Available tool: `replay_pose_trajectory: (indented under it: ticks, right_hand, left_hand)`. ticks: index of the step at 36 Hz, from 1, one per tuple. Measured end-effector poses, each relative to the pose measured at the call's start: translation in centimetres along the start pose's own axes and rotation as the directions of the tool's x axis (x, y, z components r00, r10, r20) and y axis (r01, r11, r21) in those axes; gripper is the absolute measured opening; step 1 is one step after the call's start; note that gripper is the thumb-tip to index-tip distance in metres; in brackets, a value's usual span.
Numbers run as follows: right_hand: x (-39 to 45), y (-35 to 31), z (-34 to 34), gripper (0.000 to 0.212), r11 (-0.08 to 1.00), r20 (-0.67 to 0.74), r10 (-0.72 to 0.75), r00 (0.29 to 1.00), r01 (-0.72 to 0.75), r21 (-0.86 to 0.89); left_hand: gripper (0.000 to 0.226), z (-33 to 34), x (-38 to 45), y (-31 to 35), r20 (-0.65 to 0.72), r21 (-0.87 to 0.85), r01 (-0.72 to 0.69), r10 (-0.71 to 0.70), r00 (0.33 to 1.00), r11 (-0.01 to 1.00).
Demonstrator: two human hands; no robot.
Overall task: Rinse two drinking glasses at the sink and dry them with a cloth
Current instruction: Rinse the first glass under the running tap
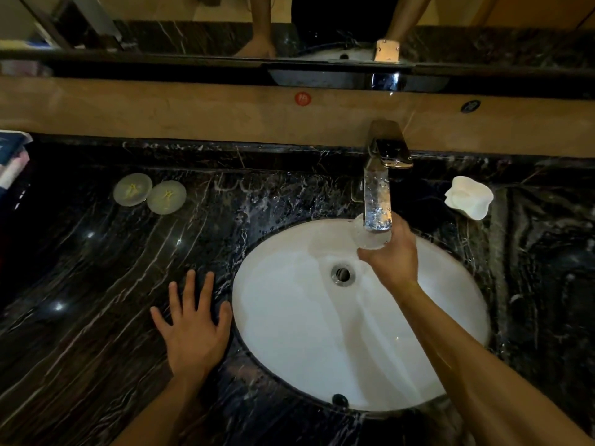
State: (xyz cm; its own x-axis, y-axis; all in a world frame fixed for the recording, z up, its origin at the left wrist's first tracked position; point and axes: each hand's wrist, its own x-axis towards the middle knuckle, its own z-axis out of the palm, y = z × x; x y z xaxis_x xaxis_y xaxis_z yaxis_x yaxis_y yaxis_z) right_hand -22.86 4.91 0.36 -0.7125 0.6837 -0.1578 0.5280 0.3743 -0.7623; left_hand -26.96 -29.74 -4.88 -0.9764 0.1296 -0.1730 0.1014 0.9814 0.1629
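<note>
Under the chrome faucet (377, 188), a clear drinking glass (370, 235) sits over the far side of the oval white sink (289, 333), its round rim facing the camera. The right hand (391, 255) holds it, fingers curled closed around its wall, forearm reaching in from the lower right. The left hand (193, 323) lies flat, palm down, fingers spread open on the glossy black veined marble worktop (96, 284) just left of the basin. Two pale round coasters (149, 193) touch at the back left; a white wavy-edged dish (469, 197) stands at the back right.
</note>
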Motion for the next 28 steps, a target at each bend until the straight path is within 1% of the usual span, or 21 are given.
replay_pose_trajectory:
  ticks: [2,4,6,8,9,11,14,16,18,21,24,28]
  right_hand:
    - [0.1,0.0,-0.8,0.089,0.999,0.018,0.024,1.0,-0.023,-0.047]
    - [0.1,0.3,-1.3,0.089,0.994,0.063,0.098,0.993,-0.094,-0.064]
    - [0.3,0.8,-1.9,0.088,0.981,0.115,0.194,0.974,-0.193,-0.022]
    - [0.4,1.2,-2.4,0.08,0.944,0.229,0.298,0.927,-0.322,0.076]
    - [0.4,1.2,-2.6,0.075,0.918,0.313,0.328,0.891,-0.379,0.114]
    - [0.2,1.4,-2.9,0.068,0.879,0.457,0.357,0.815,-0.458,0.131]
    - [-0.4,1.4,-2.4,0.069,0.84,0.568,0.36,0.74,-0.522,0.147]
    - [-0.8,1.4,-1.8,0.07,0.813,0.605,0.337,0.722,-0.547,0.2]
    - [-0.8,1.3,-1.1,0.072,0.794,0.622,0.292,0.726,-0.547,0.266]
    - [-0.8,0.6,0.0,0.08,0.787,0.595,0.231,0.77,-0.507,0.351]
    - [-0.7,-0.1,0.9,0.089,0.793,0.521,0.199,0.83,-0.449,0.412]
    - [-0.4,-0.6,1.7,0.081,0.848,0.387,0.166,0.907,-0.331,0.413]
  left_hand:
    - [0.067,0.0,-0.1,0.1,0.004,-0.002,0.001,-0.001,1.0,1.0]
    - [0.068,0.0,-0.1,0.1,0.01,-0.01,0.004,-0.004,1.0,1.0]
    - [0.068,0.0,-0.1,0.0,0.01,-0.015,0.003,-0.003,1.0,1.0]
    - [0.068,0.0,0.0,0.0,0.008,-0.02,0.002,-0.002,1.0,1.0]
    - [0.068,-0.1,0.0,0.1,0.006,-0.021,0.002,-0.002,1.0,1.0]
    - [0.068,-0.1,0.0,0.1,0.009,-0.015,0.006,-0.006,1.0,1.0]
    - [0.068,-0.2,0.0,0.1,0.012,-0.014,0.011,-0.011,1.0,1.0]
    - [0.068,-0.2,-0.1,0.1,0.015,-0.013,0.008,-0.008,1.0,1.0]
    - [0.068,-0.1,0.0,0.1,0.014,-0.011,0.007,-0.006,1.0,1.0]
    - [0.068,-0.2,-0.1,0.1,0.008,-0.011,0.005,-0.005,1.0,1.0]
    - [0.068,-0.2,-0.1,0.2,0.005,-0.013,0.003,-0.003,1.0,1.0]
    - [0.068,-0.2,0.0,0.1,0.008,-0.011,0.006,-0.006,1.0,1.0]
